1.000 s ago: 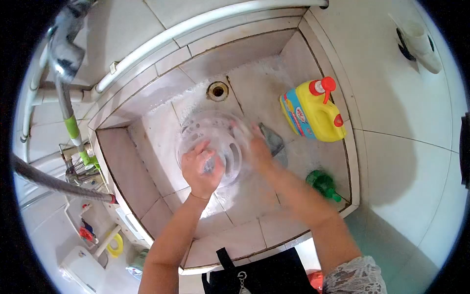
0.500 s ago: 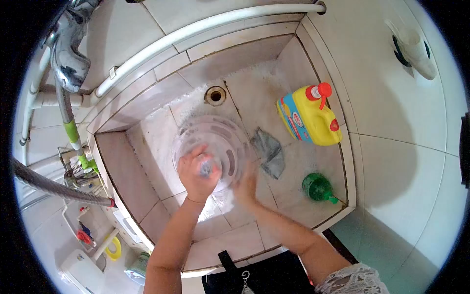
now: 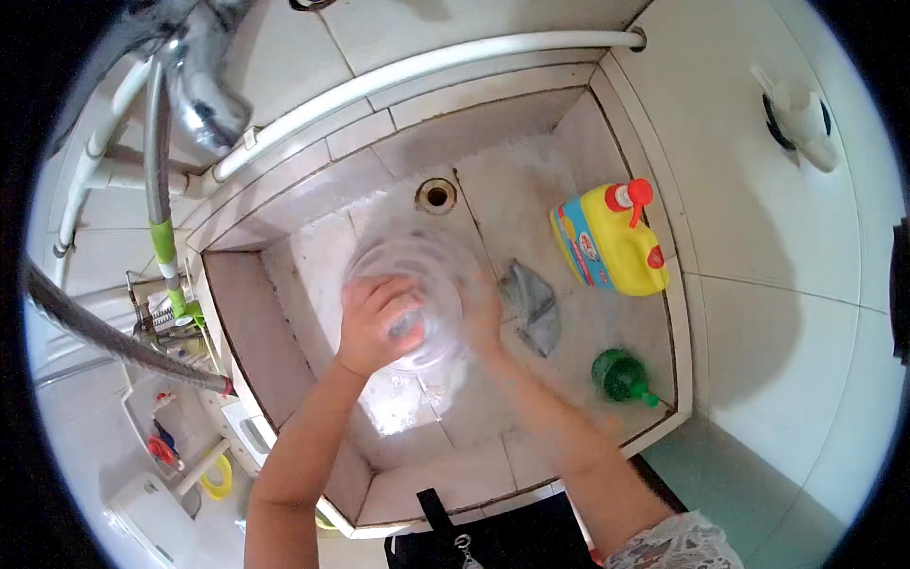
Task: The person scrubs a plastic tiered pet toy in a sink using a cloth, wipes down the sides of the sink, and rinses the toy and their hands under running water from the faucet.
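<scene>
A round, translucent plastic cover [image 3: 438, 256] with slots around it is in the tiled basin, smeared by motion. My left hand [image 3: 379, 321] is closed with its fingers curled at the cover's middle, on what looks like its knob. Against the cover's right side is my right hand [image 3: 482, 308], too blurred to make out its fingers. Close by on the right, a wet grey cloth [image 3: 533, 308] lies crumpled on the basin floor.
A yellow detergent jug [image 3: 611, 237] with a red pump stands at the basin's right side, and a green bottle [image 3: 621, 376] lies nearer me. The drain hole [image 3: 437, 195] is at the back. A metal faucet [image 3: 204, 95] and hose [image 3: 123, 332] are on the left.
The cover has become more blurred. My left hand has shifted a little left in the basin, and my right hand has moved up along the cover's side. The whole view has tilted slightly.
</scene>
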Demonstrator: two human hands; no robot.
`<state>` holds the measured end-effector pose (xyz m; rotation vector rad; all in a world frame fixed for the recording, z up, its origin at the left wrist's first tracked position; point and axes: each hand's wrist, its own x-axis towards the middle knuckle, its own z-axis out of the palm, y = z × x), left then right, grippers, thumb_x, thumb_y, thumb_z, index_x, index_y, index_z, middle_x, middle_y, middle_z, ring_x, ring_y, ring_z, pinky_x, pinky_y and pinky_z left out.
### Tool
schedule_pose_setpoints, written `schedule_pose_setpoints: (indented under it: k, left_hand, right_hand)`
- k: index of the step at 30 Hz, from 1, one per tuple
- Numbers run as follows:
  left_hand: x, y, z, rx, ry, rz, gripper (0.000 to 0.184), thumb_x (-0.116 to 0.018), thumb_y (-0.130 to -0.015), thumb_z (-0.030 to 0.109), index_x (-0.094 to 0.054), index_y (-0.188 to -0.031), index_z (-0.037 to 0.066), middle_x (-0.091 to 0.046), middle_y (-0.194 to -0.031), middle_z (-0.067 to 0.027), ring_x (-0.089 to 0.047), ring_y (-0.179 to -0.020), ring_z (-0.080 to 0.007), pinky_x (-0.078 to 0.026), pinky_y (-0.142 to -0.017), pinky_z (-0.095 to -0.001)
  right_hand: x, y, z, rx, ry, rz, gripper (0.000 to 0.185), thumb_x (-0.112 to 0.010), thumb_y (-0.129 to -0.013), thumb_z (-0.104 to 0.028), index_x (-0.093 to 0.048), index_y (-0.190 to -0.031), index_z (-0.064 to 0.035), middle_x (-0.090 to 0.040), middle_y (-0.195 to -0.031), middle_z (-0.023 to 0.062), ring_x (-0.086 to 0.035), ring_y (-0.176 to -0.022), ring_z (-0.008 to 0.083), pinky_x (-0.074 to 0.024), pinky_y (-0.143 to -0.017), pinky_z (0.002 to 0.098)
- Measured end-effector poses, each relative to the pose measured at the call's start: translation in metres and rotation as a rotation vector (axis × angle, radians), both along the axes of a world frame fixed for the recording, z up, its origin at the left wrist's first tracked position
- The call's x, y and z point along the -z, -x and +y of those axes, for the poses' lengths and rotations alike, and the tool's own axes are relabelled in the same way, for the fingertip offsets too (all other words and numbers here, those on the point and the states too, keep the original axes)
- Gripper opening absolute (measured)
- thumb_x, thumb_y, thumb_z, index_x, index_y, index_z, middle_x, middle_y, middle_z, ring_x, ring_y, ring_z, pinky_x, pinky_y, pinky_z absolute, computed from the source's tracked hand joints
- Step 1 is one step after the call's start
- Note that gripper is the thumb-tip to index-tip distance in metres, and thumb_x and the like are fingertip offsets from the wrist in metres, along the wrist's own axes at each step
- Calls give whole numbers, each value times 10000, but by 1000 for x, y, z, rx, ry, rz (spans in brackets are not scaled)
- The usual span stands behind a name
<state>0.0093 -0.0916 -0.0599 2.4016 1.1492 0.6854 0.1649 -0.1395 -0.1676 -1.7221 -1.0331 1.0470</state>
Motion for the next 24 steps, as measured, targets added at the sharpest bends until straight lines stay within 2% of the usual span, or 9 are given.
schedule_pose_setpoints:
  k: [4,7,9,11,13,15,18,22,24]
  left_hand:
    - [-6,-16,-64,-397,99,30,266,-684,-649,157,-631,-909,143,-534,-1136,-104,-463,-1055,-341,-348,-890,-427]
    - [10,-12,-88,-504,-50,-64,216,-712,-592,124,-619,-785,148,-558,-1065,-81,-499,-985,-315,-378,-826,-409]
    - [20,-6,-91,-475,-91,-142,218,-722,-563,110,-605,-742,153,-566,-1035,-61,-518,-940,-298,-388,-792,-398]
    - [22,-7,-89,-492,-110,-165,228,-721,-545,105,-602,-732,161,-571,-1017,-50,-526,-907,-287,-390,-773,-391]
    - [25,-9,-87,-487,-128,-187,238,-721,-529,106,-602,-726,167,-574,-1005,-44,-529,-895,-282,-391,-763,-387]
    - [24,-5,-88,-475,-133,-187,246,-723,-516,113,-605,-724,171,-575,-997,-45,-527,-904,-283,-392,-763,-387]
    - [18,-1,-85,-432,-86,-123,246,-727,-506,144,-615,-721,184,-574,-997,-41,-527,-907,-288,-388,-768,-389]
    - [20,2,-71,-185,-44,-195,268,-724,-519,178,-626,-767,202,-567,-1018,-38,-511,-950,-289,-373,-797,-426]
    - [21,6,-60,-144,-69,-179,276,-719,-528,183,-630,-788,210,-559,-1033,-40,-496,-984,-288,-356,-829,-450]
  right_hand:
    - [-19,90,-113,652,104,679,448,-513,-817,-6,-423,-1256,-4,-477,-1250,110,-468,-1129,170,-399,-902,277]
    - [-2,77,-110,663,175,744,447,-533,-821,-40,-434,-1256,-18,-500,-1219,116,-512,-1068,175,-429,-861,250]
    - [20,28,-73,244,203,589,412,-615,-815,-130,-489,-1173,30,-565,-1105,158,-551,-997,263,-444,-853,305]
    - [-24,-1,26,-341,404,130,352,-612,-802,-275,-614,-1036,-12,-646,-966,129,-623,-856,204,-489,-742,365]
    - [-26,22,85,-809,10,-127,351,-646,-760,-319,-647,-948,-22,-660,-866,148,-639,-816,229,-490,-725,388]
    - [-71,67,122,-1162,448,-425,376,-685,-709,-343,-653,-956,-61,-654,-884,154,-638,-782,270,-493,-706,374]
    - [-69,89,129,-1357,471,-454,514,-709,-666,-429,-642,-1007,-50,-642,-958,169,-623,-875,329,-480,-784,420]
    - [-65,19,100,-839,432,-57,387,-691,-731,-317,-644,-950,-1,-665,-893,134,-640,-744,242,-507,-698,386]
    - [-37,-15,56,-415,378,547,300,-632,-800,-216,-627,-1013,-5,-668,-889,106,-639,-766,215,-514,-702,360]
